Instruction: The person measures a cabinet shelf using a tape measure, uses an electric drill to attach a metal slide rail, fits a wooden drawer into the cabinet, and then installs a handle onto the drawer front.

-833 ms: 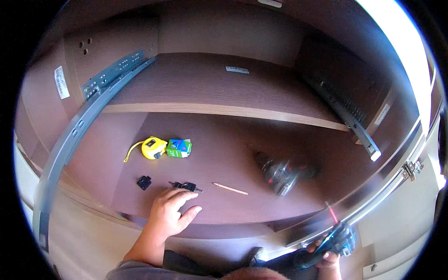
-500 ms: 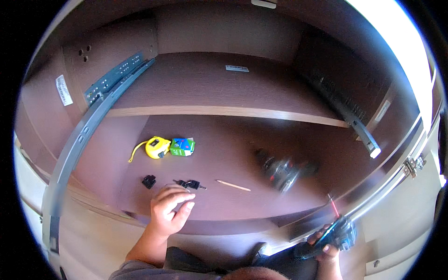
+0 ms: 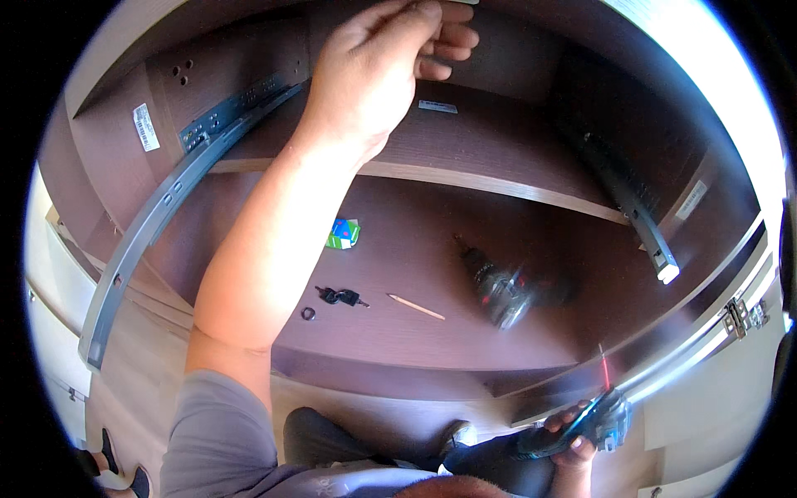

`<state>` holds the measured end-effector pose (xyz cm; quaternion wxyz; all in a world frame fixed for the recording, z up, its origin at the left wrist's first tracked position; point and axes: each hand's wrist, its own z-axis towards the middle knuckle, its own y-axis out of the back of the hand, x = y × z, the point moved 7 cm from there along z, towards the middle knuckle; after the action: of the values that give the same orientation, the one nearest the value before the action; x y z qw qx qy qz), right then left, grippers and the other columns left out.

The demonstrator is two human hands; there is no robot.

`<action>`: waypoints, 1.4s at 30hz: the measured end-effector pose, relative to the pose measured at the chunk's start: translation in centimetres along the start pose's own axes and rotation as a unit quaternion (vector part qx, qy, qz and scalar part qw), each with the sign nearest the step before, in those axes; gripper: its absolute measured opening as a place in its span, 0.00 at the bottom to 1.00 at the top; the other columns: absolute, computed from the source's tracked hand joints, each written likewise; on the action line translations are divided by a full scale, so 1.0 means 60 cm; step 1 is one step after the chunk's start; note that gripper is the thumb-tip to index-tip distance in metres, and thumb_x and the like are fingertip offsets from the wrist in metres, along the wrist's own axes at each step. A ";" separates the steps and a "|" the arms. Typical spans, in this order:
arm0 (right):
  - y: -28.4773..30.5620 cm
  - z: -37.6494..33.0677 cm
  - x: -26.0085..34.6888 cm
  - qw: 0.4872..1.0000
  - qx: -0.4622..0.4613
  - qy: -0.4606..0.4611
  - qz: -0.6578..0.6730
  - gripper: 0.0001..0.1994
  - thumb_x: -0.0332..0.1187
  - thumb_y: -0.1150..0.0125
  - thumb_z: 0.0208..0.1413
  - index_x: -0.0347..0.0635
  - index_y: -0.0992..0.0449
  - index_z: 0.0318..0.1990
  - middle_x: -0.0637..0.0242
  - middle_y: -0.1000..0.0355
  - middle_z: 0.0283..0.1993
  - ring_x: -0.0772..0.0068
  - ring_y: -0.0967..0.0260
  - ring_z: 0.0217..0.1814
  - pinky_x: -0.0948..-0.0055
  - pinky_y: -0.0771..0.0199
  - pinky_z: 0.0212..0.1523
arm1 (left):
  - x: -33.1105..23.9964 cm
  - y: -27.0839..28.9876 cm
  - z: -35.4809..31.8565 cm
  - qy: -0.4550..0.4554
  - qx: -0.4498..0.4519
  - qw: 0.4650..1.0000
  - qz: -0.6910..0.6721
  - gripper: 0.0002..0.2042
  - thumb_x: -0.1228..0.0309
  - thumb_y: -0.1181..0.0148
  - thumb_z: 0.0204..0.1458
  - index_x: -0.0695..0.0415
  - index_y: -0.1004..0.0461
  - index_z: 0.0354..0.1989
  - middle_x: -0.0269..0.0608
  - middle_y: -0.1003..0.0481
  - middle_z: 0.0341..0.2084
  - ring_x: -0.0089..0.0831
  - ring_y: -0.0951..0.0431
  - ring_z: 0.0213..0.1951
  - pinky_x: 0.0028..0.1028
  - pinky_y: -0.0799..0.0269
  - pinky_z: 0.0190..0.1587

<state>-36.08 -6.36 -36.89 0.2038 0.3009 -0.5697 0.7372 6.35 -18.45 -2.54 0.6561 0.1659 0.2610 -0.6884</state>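
Observation:
My left hand (image 3: 374,66) is raised to the top of the cabinet, its fingers curled in. Whatever may be in it is hidden. Low on the right, my right hand (image 3: 573,436) grips a teal-and-black cordless drill (image 3: 613,421) fitted with a long reddish bit. Below my left forearm, on the cabinet's bottom panel, lie black-headed keys (image 3: 342,296), a small black ring (image 3: 308,314) and a pencil (image 3: 415,306). A green-and-blue small box (image 3: 343,234) shows partly beside the arm. Farther right rests a second, dark drill (image 3: 498,290).
A metal drawer slide (image 3: 158,212) juts out on the left, and another slide (image 3: 647,236) on the right. The shelf edge (image 3: 498,187) crosses the cabinet's middle. A hinge (image 3: 739,317) sits at the right. Another person's feet (image 3: 124,465) show at lower left.
My left hand has risen from beside the keys to the cabinet's top. The yellow tape measure and the small black block no longer show. The ring has come into view. My right hand keeps the drill.

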 end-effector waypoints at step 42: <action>0.040 -0.012 0.014 0.997 -0.060 0.029 -0.045 0.34 0.29 0.26 0.43 0.44 0.33 0.61 0.61 0.22 0.45 0.54 0.20 0.42 0.53 0.16 0.48 | 0.025 0.012 0.022 -0.392 0.007 0.908 0.150 0.11 0.70 0.42 0.66 0.60 0.23 0.52 0.44 0.19 0.44 0.28 0.19 0.43 0.28 0.21 0.44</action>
<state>-38.39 -6.36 -38.13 0.2715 0.2919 -0.5925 0.7000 7.07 -20.45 -2.40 0.7998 -0.0753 -0.0501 -0.5935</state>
